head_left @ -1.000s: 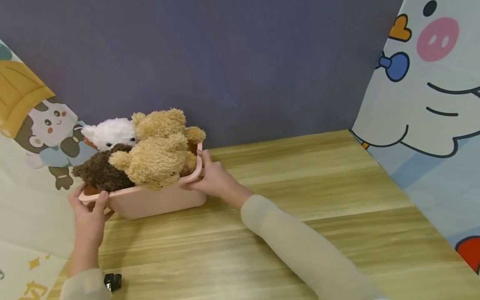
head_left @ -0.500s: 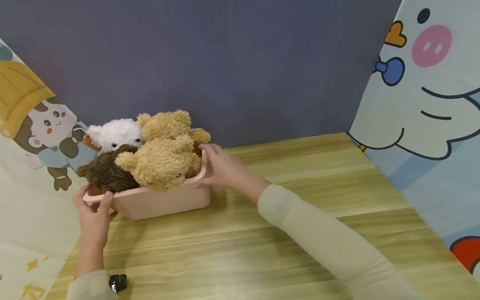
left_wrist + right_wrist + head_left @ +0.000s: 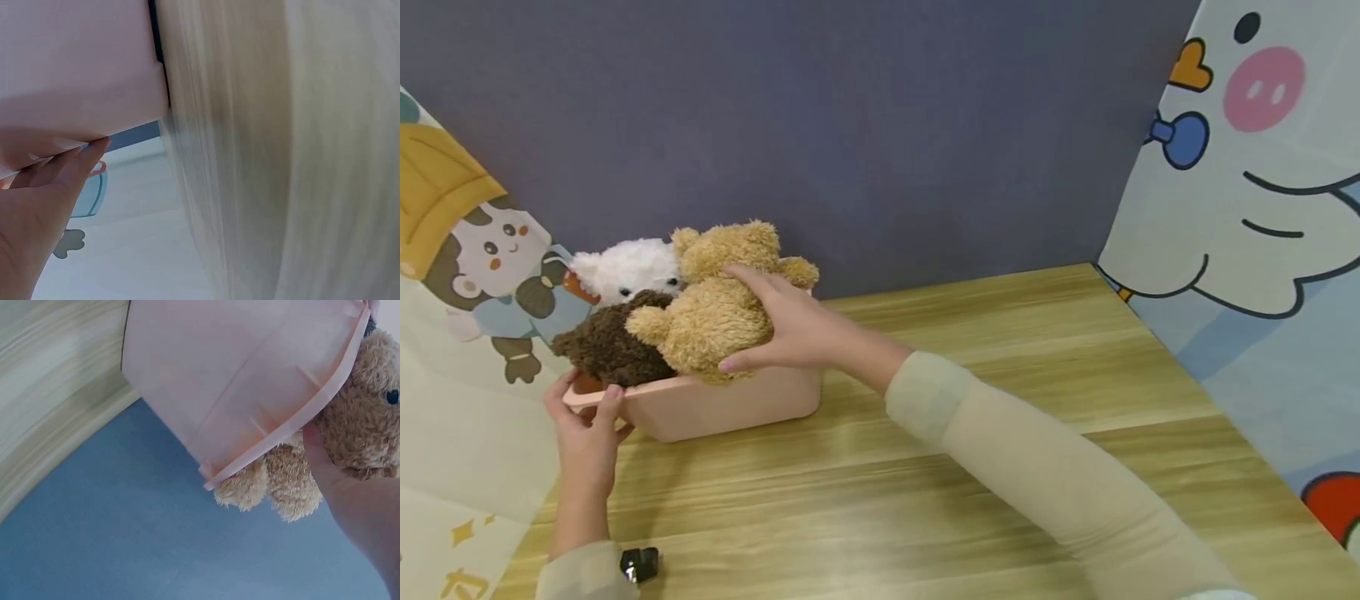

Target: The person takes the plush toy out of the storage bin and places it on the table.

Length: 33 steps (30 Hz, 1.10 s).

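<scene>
A pink plastic bin [image 3: 722, 408] stands on the table against the dark panel at the left. My left hand [image 3: 583, 433] grips its left end, thumb over the rim and fingers beneath; in the left wrist view those fingers [image 3: 69, 165] lie along the bin's wall. My right hand [image 3: 797, 321] spreads over the front tan teddy bear [image 3: 707, 325], thumb at its near side, index finger across its top. Behind it sits a second tan teddy bear [image 3: 726, 246]. A white plush toy [image 3: 632, 271] and a dark brown plush toy [image 3: 613, 342] fill the bin's left part.
A small black object [image 3: 640, 565] lies by the left sleeve. The wooden table [image 3: 1000, 350] extends to the right. A dark panel [image 3: 887, 150] closes off the back, and cartoon-printed panels [image 3: 1225, 208] stand at both sides.
My right hand has let go of the bin's right rim and moved left over the front tan teddy bear. The left hand keeps its grip on the bin.
</scene>
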### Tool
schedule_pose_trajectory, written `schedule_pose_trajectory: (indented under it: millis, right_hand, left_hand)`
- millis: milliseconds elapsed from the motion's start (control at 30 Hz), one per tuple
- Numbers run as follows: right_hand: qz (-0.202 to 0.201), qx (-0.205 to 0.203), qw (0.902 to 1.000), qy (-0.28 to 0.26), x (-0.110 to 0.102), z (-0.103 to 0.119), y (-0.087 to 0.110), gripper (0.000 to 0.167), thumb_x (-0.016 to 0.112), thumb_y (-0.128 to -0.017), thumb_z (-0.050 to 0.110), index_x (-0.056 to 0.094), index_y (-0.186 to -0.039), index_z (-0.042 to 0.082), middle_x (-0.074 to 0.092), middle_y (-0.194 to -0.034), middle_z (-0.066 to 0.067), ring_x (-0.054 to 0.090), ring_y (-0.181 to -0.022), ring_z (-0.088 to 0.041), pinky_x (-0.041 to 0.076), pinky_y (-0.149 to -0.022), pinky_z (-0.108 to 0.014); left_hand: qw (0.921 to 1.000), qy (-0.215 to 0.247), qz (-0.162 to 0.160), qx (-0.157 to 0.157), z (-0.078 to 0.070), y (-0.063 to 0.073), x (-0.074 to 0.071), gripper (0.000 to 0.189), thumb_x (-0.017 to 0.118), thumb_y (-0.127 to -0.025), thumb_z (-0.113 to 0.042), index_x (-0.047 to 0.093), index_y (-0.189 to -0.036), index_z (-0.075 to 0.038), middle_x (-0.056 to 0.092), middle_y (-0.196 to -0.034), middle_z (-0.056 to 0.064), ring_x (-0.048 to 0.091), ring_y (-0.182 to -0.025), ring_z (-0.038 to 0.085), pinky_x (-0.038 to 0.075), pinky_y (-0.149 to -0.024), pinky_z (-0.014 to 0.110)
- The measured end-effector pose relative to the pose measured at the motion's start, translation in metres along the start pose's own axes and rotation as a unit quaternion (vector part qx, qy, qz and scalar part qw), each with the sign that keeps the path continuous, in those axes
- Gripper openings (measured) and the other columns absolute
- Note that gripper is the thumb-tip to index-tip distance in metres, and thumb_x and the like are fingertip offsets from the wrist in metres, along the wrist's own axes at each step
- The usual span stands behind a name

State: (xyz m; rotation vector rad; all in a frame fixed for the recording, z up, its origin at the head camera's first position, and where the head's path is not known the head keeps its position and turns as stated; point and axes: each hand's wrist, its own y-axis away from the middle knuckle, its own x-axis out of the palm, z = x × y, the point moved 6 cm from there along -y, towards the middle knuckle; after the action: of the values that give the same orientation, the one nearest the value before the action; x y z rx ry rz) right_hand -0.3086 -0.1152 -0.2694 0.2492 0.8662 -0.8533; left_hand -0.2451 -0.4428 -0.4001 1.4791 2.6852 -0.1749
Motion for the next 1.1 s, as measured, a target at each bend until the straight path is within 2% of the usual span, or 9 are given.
schedule_pose_trajectory:
  millis: [200, 467, 667, 867, 967, 1033, 1100]
  right_hand:
    - [-0.006, 0.033, 0.9993, -0.016, 0.007, 0.002, -0.005, 0.118, 0.085, -0.083, 0.062, 0.005, -0.169, 0.048, 0.017, -0.179, -0.004, 0.029, -0.162, -0.031, 0.039, -0.122, -0.062]
    - [-0.037, 0.054, 0.9962, -0.057, 0.013, -0.001, -0.006, 0.108, 0.092, -0.08, 0.053, 0.027, -0.166, 0.043, 0.035, -0.169, -0.004, 0.048, -0.15, -0.029, 0.048, -0.116, -0.057]
    - [-0.053, 0.041, 0.9957, -0.064, 0.016, -0.004, -0.002, 0.097, 0.088, -0.085, 0.053, 0.032, -0.163, 0.045, 0.035, -0.17, 0.003, 0.042, -0.155, -0.025, 0.046, -0.118, -0.056]
    - [-0.095, 0.038, 0.9895, -0.103, 0.011, -0.01, 0.0, 0.092, 0.091, -0.084, 0.043, 0.041, -0.161, 0.041, 0.04, -0.169, 0.005, 0.042, -0.155, -0.027, 0.045, -0.119, -0.058]
    - [-0.117, 0.032, 0.9844, -0.127, 0.007, -0.012, 0.001, 0.09, 0.092, -0.085, 0.038, 0.044, -0.161, 0.035, 0.044, -0.167, 0.004, 0.061, -0.134, -0.025, 0.052, -0.111, -0.049]
    - [-0.121, 0.028, 0.979, -0.161, 0.006, -0.012, 0.001, 0.088, 0.091, -0.086, 0.033, 0.045, -0.161, 0.033, 0.044, -0.167, 0.003, 0.073, -0.109, -0.025, 0.06, -0.098, -0.044]
    - [-0.12, 0.027, 0.971, -0.205, 0.006, -0.012, 0.001, 0.087, 0.091, -0.086, 0.027, 0.046, -0.16, 0.032, 0.044, -0.168, 0.001, 0.076, -0.081, -0.028, 0.065, -0.08, -0.041]
  left_hand:
    - [0.9999, 0.006, -0.013, -0.004, -0.001, 0.003, 0.0, 0.07, 0.061, -0.108, -0.033, 0.016, -0.16, -0.044, 0.022, -0.173, 0.001, 0.034, -0.156, 0.029, 0.049, -0.063, 0.005]
    - [0.9996, 0.002, -0.027, -0.004, 0.001, 0.004, -0.001, 0.07, 0.063, -0.107, -0.035, 0.019, -0.16, -0.044, 0.026, -0.169, 0.0, 0.034, -0.157, 0.029, 0.046, -0.063, 0.005]
    - [0.999, 0.013, -0.041, 0.005, 0.002, 0.003, -0.001, 0.07, 0.066, -0.105, -0.032, 0.023, -0.159, -0.042, 0.033, -0.16, -0.003, 0.041, -0.146, 0.029, 0.048, -0.064, 0.007]
    - [0.9996, 0.009, -0.027, -0.007, 0.002, 0.001, 0.001, 0.07, 0.065, -0.105, -0.036, 0.022, -0.159, -0.046, 0.034, -0.162, -0.001, 0.048, -0.137, 0.021, 0.051, -0.066, 0.01]
    - [0.9996, 0.003, -0.029, -0.007, 0.001, 0.0, 0.001, 0.069, 0.066, -0.105, -0.037, 0.023, -0.159, -0.048, 0.035, -0.161, 0.0, 0.05, -0.135, 0.02, 0.052, -0.068, 0.009]
    - [0.9995, 0.0, -0.032, -0.005, 0.001, 0.0, 0.001, 0.07, 0.066, -0.105, -0.038, 0.023, -0.159, -0.048, 0.036, -0.161, 0.001, 0.05, -0.136, 0.023, 0.051, -0.068, 0.009]
    - [0.9993, -0.002, -0.038, -0.004, 0.001, 0.0, -0.001, 0.069, 0.067, -0.104, -0.039, 0.024, -0.158, -0.049, 0.038, -0.16, 0.002, 0.051, -0.135, 0.024, 0.051, -0.069, 0.008]
